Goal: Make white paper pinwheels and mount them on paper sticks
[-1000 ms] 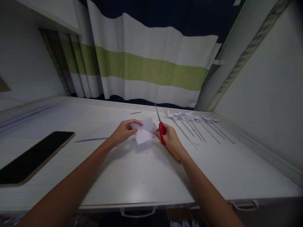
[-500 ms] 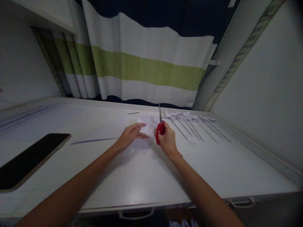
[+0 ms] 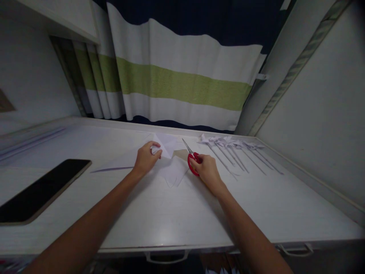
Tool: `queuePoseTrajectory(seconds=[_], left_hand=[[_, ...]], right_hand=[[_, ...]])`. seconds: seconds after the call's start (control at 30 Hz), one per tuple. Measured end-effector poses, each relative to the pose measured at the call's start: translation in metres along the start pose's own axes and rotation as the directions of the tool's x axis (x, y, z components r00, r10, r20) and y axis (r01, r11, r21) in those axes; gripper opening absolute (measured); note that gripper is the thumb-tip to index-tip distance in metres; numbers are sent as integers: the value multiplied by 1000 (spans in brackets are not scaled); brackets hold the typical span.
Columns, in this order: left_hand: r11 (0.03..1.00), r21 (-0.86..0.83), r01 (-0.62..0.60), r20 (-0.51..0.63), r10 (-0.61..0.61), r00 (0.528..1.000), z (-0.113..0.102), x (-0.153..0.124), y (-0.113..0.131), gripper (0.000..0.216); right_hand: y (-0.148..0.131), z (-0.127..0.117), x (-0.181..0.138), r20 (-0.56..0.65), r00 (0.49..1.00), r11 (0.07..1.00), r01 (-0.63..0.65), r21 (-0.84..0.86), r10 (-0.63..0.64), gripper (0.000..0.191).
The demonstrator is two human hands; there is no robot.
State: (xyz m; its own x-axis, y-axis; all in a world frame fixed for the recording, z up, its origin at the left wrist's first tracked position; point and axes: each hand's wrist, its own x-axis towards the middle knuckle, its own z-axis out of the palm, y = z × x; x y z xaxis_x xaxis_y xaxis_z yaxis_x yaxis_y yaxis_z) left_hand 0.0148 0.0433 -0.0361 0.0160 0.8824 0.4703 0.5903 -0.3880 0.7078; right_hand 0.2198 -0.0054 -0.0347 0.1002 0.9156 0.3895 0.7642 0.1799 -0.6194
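Lowering since a second ago, the scissors (image 3: 190,157) in the right hand (image 3: 207,169) now lie beside the paper (image 3: 167,146), pinched by left fingers (image 3: 155,149); cutting paused.

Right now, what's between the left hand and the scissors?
In the head view, only white paper spans from the left hand, which pinches it, to the red-handled scissors in the right hand.

Paper (image 3: 171,160) lies between phone (image 3: 40,190) leftward and, seemingly, pinwheels (image 3: 230,146) rightward.
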Motion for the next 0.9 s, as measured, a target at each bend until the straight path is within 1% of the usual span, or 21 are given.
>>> queuePoseTrajectory(seconds=[0.1,0.23,0.27,0.3,0.37,0.4,0.43,0.47,0.5,0.53,0.57,0.63,0.7,0.8,0.9], left_hand=[[1000,2,-7,11,7,1000,-3,2,-1,24],[999,-46,23,30,-22,999,-5,4,0,27],[998,-57,31,34,-29,999,-5,4,0,28],[997,-67,36,35,-34,999,-6,4,0,28],[996,-82,36,41,-32,999,-6,5,0,28],[996,-88,33,44,-30,999,-6,5,0,28],[995,-97,34,45,-30,999,-7,5,0,28],[993,-108,39,43,-34,998,-8,6,0,28],[991,-123,46,38,-42,998,-9,7,0,29],[988,-145,58,27,-54,998,-10,7,0,29],[982,-173,70,12,-69,998,-11,8,0,30],[966,-238,98,-13,-104,995,-13,10,1,30],[946,-298,129,-17,-140,990,-15,11,4,30],[916,-361,173,23,-176,984,-16,10,9,30],[891,-407,201,75,-186,980,-14,7,14,28]], right_hand=[[2,6,0,54,998,997,31,65,-35,24],[4,22,-3,207,978,989,-19,147,-12,33],[3,25,-4,219,976,989,-25,145,-8,35],[2,26,-6,208,978,992,-20,127,-7,39],[-2,25,-8,161,987,998,6,70,-17,54],[-6,21,-9,173,985,998,12,60,-22,62],[-9,16,-10,222,975,997,11,76,-28,66],[-13,11,-11,306,952,992,-11,124,-28,65],[-16,4,-12,420,907,977,-56,205,-36,58],[-19,-2,-13,521,851,953,-111,283,-56,50],[-21,-7,-13,600,796,921,-176,348,-75,47],[-23,-15,-14,710,696,852,-300,428,-111,50],[-23,-17,-15,773,625,812,-393,431,-108,53],[-21,-15,-17,826,558,805,-454,382,-78,56],[-20,-12,-17,844,529,797,-471,378,-88,58]])
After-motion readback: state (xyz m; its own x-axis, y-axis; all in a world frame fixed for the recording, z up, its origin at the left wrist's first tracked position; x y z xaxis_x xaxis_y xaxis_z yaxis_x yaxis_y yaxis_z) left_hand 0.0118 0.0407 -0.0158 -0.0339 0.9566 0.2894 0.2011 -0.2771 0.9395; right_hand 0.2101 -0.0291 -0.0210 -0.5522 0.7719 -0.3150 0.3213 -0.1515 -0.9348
